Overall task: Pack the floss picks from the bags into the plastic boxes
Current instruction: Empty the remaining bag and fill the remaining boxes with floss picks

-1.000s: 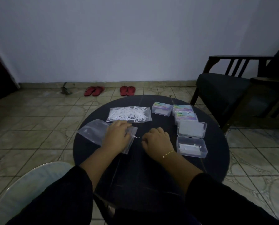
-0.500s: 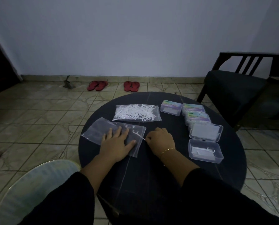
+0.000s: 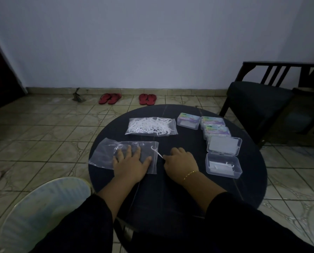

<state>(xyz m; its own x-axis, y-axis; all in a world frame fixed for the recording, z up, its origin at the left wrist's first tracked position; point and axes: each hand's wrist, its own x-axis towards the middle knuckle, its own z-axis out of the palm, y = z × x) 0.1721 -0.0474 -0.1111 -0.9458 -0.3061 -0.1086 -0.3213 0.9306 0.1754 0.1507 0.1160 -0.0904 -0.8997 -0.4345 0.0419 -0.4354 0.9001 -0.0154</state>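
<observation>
- The left hand (image 3: 129,164) lies flat, fingers spread and straight, pressing the near-empty clear bag (image 3: 116,154) onto the round dark table (image 3: 170,198).
- The right hand (image 3: 180,162) has its fingers curled and pinches the stem of a single white floss pick (image 3: 156,152), whose head sits at the bag's zip edge; the two hands are apart, with the pick between them.
- A second, full bag (image 3: 151,126) of white floss picks lies flat farther back on the table, apart from the hands.
- To the right of the right hand, an open plastic box (image 3: 223,166) holds a few picks; its clear lid (image 3: 223,146) lies open just behind it.
- Three closed boxes with coloured labels (image 3: 213,125) sit in a cluster behind that lid, near the table's far right edge.
- A gold bracelet (image 3: 190,174) circles the right wrist, and black sleeves (image 3: 244,225) cover both forearms.
- Nothing lies on the table between the right hand and the open box.
- Off the table: two pairs of red sandals (image 3: 128,98) by the wall, a dark wooden chair (image 3: 258,101) at right, and a pale round seat (image 3: 43,207) at lower left.
</observation>
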